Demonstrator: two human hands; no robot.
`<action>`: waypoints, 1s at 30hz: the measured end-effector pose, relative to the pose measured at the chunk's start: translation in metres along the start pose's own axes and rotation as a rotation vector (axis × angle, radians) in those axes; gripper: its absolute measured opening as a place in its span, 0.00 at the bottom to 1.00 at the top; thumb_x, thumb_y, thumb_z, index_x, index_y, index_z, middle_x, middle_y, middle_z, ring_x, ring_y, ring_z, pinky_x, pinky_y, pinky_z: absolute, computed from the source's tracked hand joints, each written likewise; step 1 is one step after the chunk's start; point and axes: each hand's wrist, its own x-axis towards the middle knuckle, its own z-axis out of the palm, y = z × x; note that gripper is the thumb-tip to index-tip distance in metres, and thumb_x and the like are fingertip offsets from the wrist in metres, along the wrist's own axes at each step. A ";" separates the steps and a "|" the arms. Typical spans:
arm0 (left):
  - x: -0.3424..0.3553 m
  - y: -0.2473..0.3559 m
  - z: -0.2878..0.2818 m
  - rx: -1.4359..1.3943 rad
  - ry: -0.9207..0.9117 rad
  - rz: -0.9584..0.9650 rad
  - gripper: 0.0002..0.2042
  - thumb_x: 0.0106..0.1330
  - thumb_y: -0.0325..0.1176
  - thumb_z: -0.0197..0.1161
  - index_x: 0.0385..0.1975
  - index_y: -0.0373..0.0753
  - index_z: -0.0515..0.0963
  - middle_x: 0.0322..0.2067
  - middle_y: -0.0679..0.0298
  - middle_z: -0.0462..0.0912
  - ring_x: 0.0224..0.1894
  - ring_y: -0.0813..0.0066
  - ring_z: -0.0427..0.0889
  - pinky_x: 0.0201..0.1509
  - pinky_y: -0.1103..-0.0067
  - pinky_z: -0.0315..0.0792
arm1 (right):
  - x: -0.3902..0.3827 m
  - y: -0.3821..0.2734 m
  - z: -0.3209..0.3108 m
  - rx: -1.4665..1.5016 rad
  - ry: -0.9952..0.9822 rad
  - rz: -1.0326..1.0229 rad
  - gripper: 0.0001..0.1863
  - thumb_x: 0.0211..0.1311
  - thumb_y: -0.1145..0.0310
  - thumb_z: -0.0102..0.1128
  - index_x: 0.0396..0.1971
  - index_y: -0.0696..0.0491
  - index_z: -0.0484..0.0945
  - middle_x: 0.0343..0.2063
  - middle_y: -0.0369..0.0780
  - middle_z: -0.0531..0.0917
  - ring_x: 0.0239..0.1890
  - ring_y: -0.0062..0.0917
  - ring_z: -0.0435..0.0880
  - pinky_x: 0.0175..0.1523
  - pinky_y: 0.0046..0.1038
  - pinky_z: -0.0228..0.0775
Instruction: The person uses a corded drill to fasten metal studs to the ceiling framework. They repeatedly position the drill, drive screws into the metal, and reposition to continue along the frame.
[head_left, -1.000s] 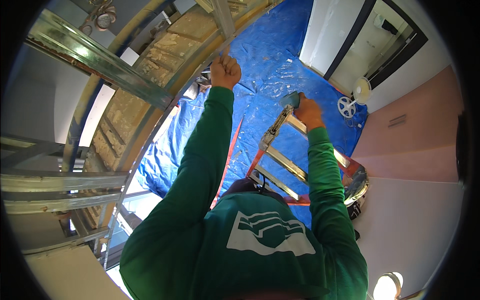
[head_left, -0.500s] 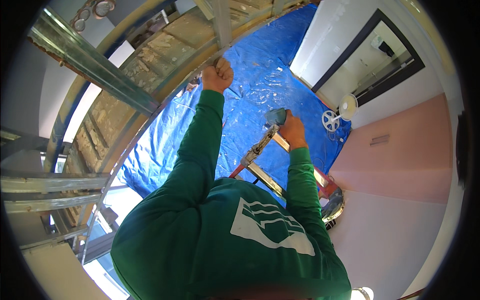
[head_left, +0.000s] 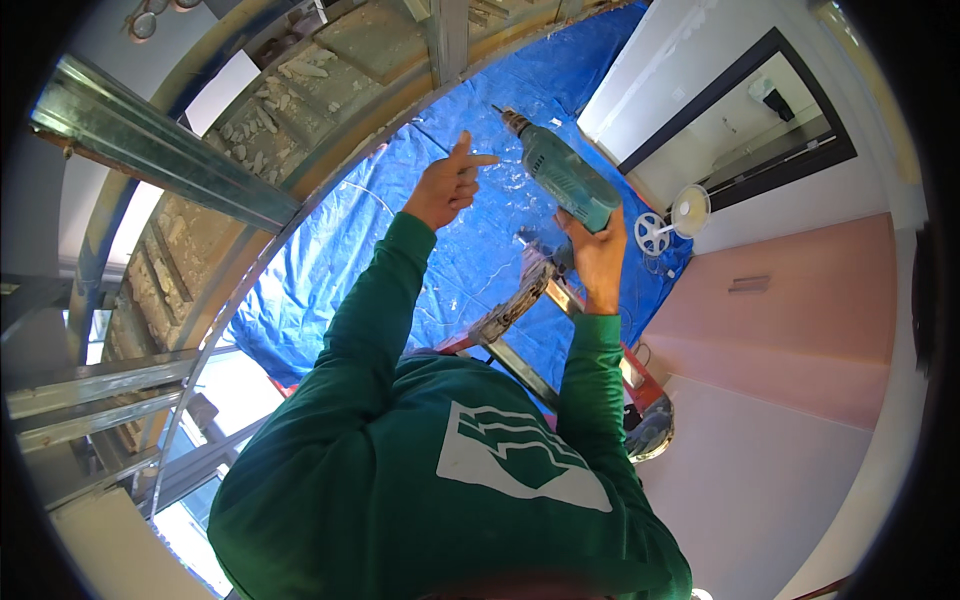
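My right hand [head_left: 598,248] is wrapped round the rear of a teal power drill [head_left: 570,180]. The drill is raised over the blue sheet, its chuck and thin bit angled to the far left. To its left is my left hand [head_left: 447,187], with index finger and thumb stretched out and the other fingers curled into the palm. Whatever those curled fingers may hold is hidden. Below both hands stands a stepladder [head_left: 512,305] with a worn, stained top and red parts, close against my body.
A blue tarpaulin [head_left: 330,290] covers the floor below. Metal studs [head_left: 170,150] and a debris-strewn ceiling opening [head_left: 260,110] run along the left. On the right are a white standing fan [head_left: 690,212], a dark-framed mirror [head_left: 735,150] and a pink wall panel [head_left: 790,330].
The drill has swung up and turned, so its full side shows. My left hand has come down from near the metal edge, and its index finger and thumb have stretched out.
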 end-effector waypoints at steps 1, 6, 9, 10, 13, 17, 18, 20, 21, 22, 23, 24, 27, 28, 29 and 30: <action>0.007 0.002 0.012 0.025 -0.019 0.014 0.39 0.78 0.69 0.61 0.56 0.29 0.80 0.21 0.79 0.51 0.19 0.88 0.50 0.19 0.83 0.47 | -0.001 -0.005 0.005 0.104 0.015 -0.017 0.28 0.61 0.80 0.77 0.61 0.56 0.79 0.46 0.38 0.92 0.44 0.20 0.88 0.51 0.27 0.83; 0.023 0.011 0.061 0.063 0.003 0.073 0.29 0.74 0.70 0.67 0.30 0.48 0.75 0.21 0.78 0.63 0.18 0.87 0.56 0.19 0.83 0.49 | -0.007 -0.020 0.019 -0.069 0.005 -0.088 0.32 0.59 0.79 0.79 0.65 0.55 0.81 0.49 0.37 0.92 0.46 0.19 0.88 0.52 0.27 0.83; 0.024 0.019 0.079 0.098 0.040 0.181 0.22 0.74 0.56 0.75 0.36 0.40 0.84 0.25 0.74 0.79 0.19 0.87 0.66 0.20 0.83 0.54 | -0.002 -0.029 0.019 -0.112 0.010 -0.181 0.35 0.57 0.78 0.81 0.67 0.55 0.80 0.50 0.39 0.93 0.49 0.19 0.90 0.54 0.29 0.84; 0.025 0.022 0.085 0.078 0.023 0.223 0.21 0.74 0.54 0.76 0.38 0.38 0.86 0.26 0.73 0.81 0.19 0.86 0.67 0.20 0.82 0.55 | 0.001 -0.032 0.018 -0.093 -0.001 -0.217 0.36 0.57 0.77 0.82 0.68 0.55 0.80 0.51 0.40 0.93 0.49 0.20 0.90 0.55 0.29 0.84; 0.027 0.027 0.103 0.051 0.057 0.340 0.22 0.70 0.52 0.80 0.37 0.34 0.88 0.26 0.71 0.82 0.17 0.86 0.65 0.19 0.80 0.53 | 0.012 -0.043 0.009 -0.132 -0.084 -0.193 0.38 0.57 0.76 0.84 0.69 0.56 0.79 0.52 0.40 0.92 0.51 0.22 0.91 0.58 0.30 0.85; 0.027 0.037 0.103 0.232 0.211 0.284 0.23 0.69 0.52 0.81 0.34 0.33 0.89 0.22 0.71 0.78 0.16 0.86 0.64 0.19 0.78 0.51 | 0.017 -0.035 0.018 0.415 -0.218 0.020 0.41 0.56 0.75 0.86 0.71 0.60 0.77 0.54 0.42 0.91 0.53 0.28 0.92 0.59 0.32 0.85; 0.026 0.037 0.100 0.252 0.235 0.272 0.23 0.69 0.52 0.81 0.33 0.33 0.88 0.21 0.71 0.78 0.16 0.86 0.64 0.19 0.78 0.51 | 0.017 -0.029 0.023 0.395 -0.196 0.054 0.41 0.57 0.75 0.85 0.71 0.60 0.76 0.54 0.42 0.90 0.52 0.28 0.92 0.59 0.32 0.85; 0.025 0.034 0.092 0.278 0.292 0.243 0.23 0.68 0.52 0.81 0.31 0.34 0.88 0.20 0.72 0.76 0.16 0.86 0.63 0.19 0.78 0.51 | 0.017 -0.014 0.033 0.361 -0.160 0.131 0.40 0.58 0.76 0.83 0.71 0.61 0.76 0.55 0.43 0.89 0.52 0.30 0.92 0.58 0.32 0.85; 0.025 0.033 0.087 0.296 0.295 0.232 0.23 0.68 0.53 0.81 0.31 0.34 0.88 0.20 0.72 0.76 0.16 0.86 0.63 0.19 0.78 0.51 | 0.015 -0.006 0.037 0.393 -0.165 0.139 0.39 0.59 0.77 0.82 0.71 0.62 0.76 0.55 0.43 0.89 0.52 0.30 0.92 0.58 0.32 0.85; 0.024 0.031 0.082 0.310 0.302 0.221 0.23 0.67 0.53 0.81 0.31 0.34 0.87 0.19 0.72 0.75 0.16 0.86 0.63 0.19 0.78 0.51 | 0.013 0.000 0.041 0.423 -0.173 0.149 0.38 0.60 0.77 0.81 0.71 0.62 0.76 0.55 0.44 0.89 0.52 0.30 0.92 0.58 0.32 0.85; 0.023 0.031 0.077 0.324 0.309 0.214 0.24 0.67 0.53 0.81 0.31 0.34 0.87 0.19 0.72 0.75 0.16 0.86 0.63 0.19 0.77 0.51 | 0.012 0.004 0.044 0.459 -0.178 0.168 0.37 0.61 0.78 0.79 0.71 0.63 0.76 0.55 0.44 0.89 0.51 0.30 0.92 0.58 0.31 0.85; 0.023 0.031 0.073 0.335 0.320 0.209 0.24 0.67 0.54 0.81 0.30 0.35 0.87 0.19 0.72 0.75 0.16 0.86 0.63 0.19 0.78 0.50 | 0.012 0.007 0.046 0.418 -0.186 0.125 0.37 0.61 0.78 0.78 0.71 0.63 0.76 0.55 0.45 0.89 0.51 0.30 0.92 0.57 0.32 0.85; 0.020 0.030 0.068 0.347 0.327 0.176 0.23 0.69 0.54 0.80 0.31 0.36 0.86 0.20 0.72 0.76 0.15 0.85 0.64 0.18 0.79 0.51 | 0.008 0.003 0.047 0.375 -0.178 0.083 0.35 0.62 0.79 0.76 0.71 0.64 0.76 0.54 0.46 0.89 0.49 0.29 0.92 0.56 0.32 0.87; 0.019 0.030 0.068 0.344 0.313 0.163 0.22 0.70 0.53 0.79 0.31 0.37 0.86 0.21 0.72 0.77 0.15 0.85 0.65 0.18 0.80 0.52 | 0.007 -0.001 0.047 0.413 -0.168 0.095 0.35 0.62 0.79 0.76 0.71 0.64 0.77 0.54 0.46 0.89 0.49 0.29 0.92 0.55 0.32 0.87; 0.018 0.030 0.069 0.342 0.299 0.151 0.21 0.72 0.53 0.78 0.32 0.38 0.85 0.22 0.71 0.79 0.15 0.85 0.66 0.18 0.81 0.53 | 0.005 -0.005 0.047 0.467 -0.171 0.085 0.35 0.62 0.79 0.77 0.70 0.64 0.77 0.53 0.46 0.90 0.48 0.28 0.92 0.54 0.32 0.87; 0.017 0.031 0.070 0.321 0.301 0.157 0.22 0.70 0.54 0.79 0.31 0.38 0.85 0.21 0.72 0.77 0.15 0.85 0.65 0.18 0.80 0.53 | 0.005 -0.009 0.048 0.433 -0.152 0.109 0.35 0.62 0.79 0.77 0.70 0.64 0.77 0.53 0.46 0.90 0.48 0.28 0.92 0.54 0.32 0.88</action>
